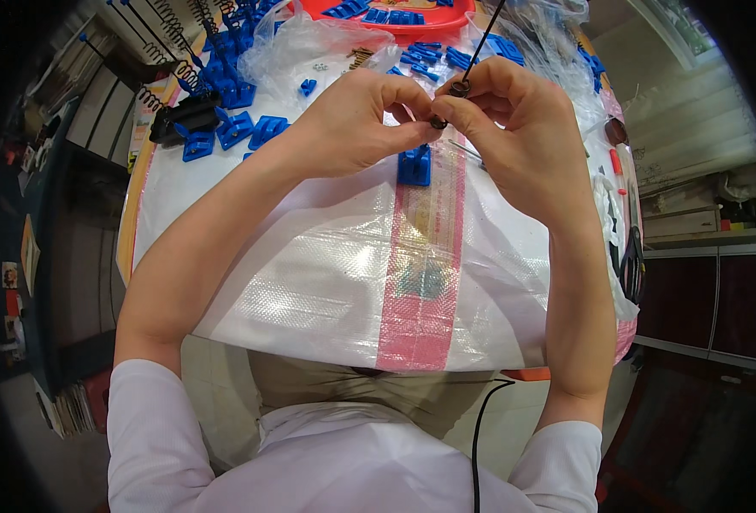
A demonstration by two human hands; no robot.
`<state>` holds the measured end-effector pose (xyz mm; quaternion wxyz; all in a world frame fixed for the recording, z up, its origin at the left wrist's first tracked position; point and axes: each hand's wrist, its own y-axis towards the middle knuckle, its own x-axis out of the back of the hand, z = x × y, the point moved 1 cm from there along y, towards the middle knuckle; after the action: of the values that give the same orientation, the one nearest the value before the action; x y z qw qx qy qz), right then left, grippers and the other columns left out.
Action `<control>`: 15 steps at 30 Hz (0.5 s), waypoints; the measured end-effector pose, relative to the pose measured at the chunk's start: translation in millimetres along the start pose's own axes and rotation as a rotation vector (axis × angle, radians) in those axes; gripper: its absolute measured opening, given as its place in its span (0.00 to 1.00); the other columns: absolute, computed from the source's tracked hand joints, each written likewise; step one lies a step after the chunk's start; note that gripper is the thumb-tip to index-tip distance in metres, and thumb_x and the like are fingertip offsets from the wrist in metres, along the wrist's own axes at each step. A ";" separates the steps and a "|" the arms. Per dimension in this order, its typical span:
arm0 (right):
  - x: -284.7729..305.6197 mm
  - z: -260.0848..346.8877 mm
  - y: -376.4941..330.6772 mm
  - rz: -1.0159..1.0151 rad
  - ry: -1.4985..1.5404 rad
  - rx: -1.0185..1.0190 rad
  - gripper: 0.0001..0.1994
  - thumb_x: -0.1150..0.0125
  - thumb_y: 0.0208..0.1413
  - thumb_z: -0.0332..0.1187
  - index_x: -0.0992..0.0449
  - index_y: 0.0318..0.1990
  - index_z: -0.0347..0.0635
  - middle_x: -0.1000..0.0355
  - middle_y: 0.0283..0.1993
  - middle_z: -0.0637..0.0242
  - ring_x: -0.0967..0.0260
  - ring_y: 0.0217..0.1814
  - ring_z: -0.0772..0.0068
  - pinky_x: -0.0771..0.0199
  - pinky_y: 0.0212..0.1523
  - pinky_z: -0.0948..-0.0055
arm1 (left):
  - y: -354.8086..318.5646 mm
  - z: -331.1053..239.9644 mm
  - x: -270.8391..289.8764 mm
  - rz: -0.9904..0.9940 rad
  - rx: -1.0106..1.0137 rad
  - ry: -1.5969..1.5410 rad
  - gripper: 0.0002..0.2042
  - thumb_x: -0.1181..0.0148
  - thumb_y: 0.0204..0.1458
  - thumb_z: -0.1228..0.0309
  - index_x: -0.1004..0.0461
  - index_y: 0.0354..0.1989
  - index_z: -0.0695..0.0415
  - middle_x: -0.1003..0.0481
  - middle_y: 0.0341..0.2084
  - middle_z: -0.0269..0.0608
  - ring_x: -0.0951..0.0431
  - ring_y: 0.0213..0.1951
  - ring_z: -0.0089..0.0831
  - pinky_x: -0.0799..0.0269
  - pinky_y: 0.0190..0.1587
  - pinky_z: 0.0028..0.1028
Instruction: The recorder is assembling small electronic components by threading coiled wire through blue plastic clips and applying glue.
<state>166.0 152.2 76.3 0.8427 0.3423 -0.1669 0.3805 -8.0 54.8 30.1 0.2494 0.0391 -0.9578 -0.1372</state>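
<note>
Both my hands are raised over the near part of the table, fingertips almost meeting. In a pinch between thumb and finger, my right hand [519,115] holds a dark coiled spring [461,88], from which a thin black rod rises away from me. My left hand [365,124] closes its thumb and forefinger on the spring's lower dark end [438,124]. Just below the fingertips a blue plastic base [414,168] rests on the sheet. Under my right hand a thin metal piece [465,150] shows partly; the rest of it is hidden.
A white woven sheet [309,282] with a pink band covers the table. Blue bases with black springs and rods [224,73] crowd the far left. Loose blue parts [420,56], screws [361,56] and clear plastic bags [309,43] lie beyond my hands, before a red basin [412,31]. Scissors [632,261] lie at right.
</note>
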 end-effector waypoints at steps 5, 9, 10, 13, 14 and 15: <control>0.6 0.3 0.1 0.008 -0.011 0.002 0.13 0.30 0.56 0.34 0.21 0.36 0.30 0.20 0.29 0.55 0.19 0.32 0.64 0.20 0.36 0.69 | 0.5 2.0 -1.5 -0.032 -0.014 -0.017 0.09 0.34 0.56 0.68 0.18 0.41 0.60 0.19 0.29 0.35 0.22 0.34 0.21 0.27 0.41 0.25; 1.1 0.1 -0.1 0.012 -0.014 -0.016 0.13 0.30 0.56 0.35 0.21 0.36 0.29 0.20 0.30 0.55 0.19 0.32 0.64 0.20 0.36 0.69 | 1.4 3.5 -2.6 -0.045 -0.034 -0.040 0.10 0.33 0.55 0.67 0.18 0.40 0.61 0.19 0.28 0.37 0.22 0.32 0.23 0.27 0.40 0.26; 1.1 0.3 0.1 0.014 -0.013 -0.018 0.14 0.30 0.56 0.35 0.21 0.36 0.30 0.20 0.30 0.55 0.19 0.32 0.64 0.21 0.36 0.69 | 1.4 3.8 -2.9 -0.048 -0.037 -0.043 0.10 0.33 0.55 0.67 0.18 0.40 0.61 0.19 0.28 0.37 0.22 0.32 0.22 0.27 0.40 0.26; 3.4 6.7 0.3 0.069 -0.058 -0.073 0.08 0.33 0.59 0.28 0.24 0.37 0.31 0.20 0.34 0.60 0.20 0.38 0.72 0.21 0.43 0.73 | 1.3 3.6 -3.1 -0.052 -0.036 -0.049 0.10 0.33 0.55 0.67 0.18 0.39 0.61 0.19 0.28 0.37 0.22 0.32 0.23 0.27 0.40 0.26; 4.0 8.7 0.5 0.096 -0.081 -0.099 0.05 0.35 0.60 0.25 0.25 0.38 0.31 0.20 0.36 0.62 0.21 0.41 0.76 0.21 0.47 0.75 | 0.8 3.0 -2.8 -0.051 -0.028 -0.050 0.09 0.33 0.55 0.67 0.18 0.39 0.61 0.19 0.28 0.37 0.22 0.32 0.23 0.27 0.40 0.26; 4.1 8.8 0.7 0.099 -0.079 -0.094 0.05 0.35 0.60 0.25 0.25 0.38 0.31 0.20 0.36 0.62 0.21 0.41 0.76 0.21 0.47 0.75 | 0.5 2.6 -2.4 -0.049 -0.020 -0.051 0.09 0.33 0.55 0.68 0.18 0.39 0.61 0.19 0.28 0.37 0.22 0.32 0.23 0.27 0.40 0.26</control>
<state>168.0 148.4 85.1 0.8309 0.3084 -0.2345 0.3995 -7.2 56.3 27.0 0.2217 0.0567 -0.9612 -0.1538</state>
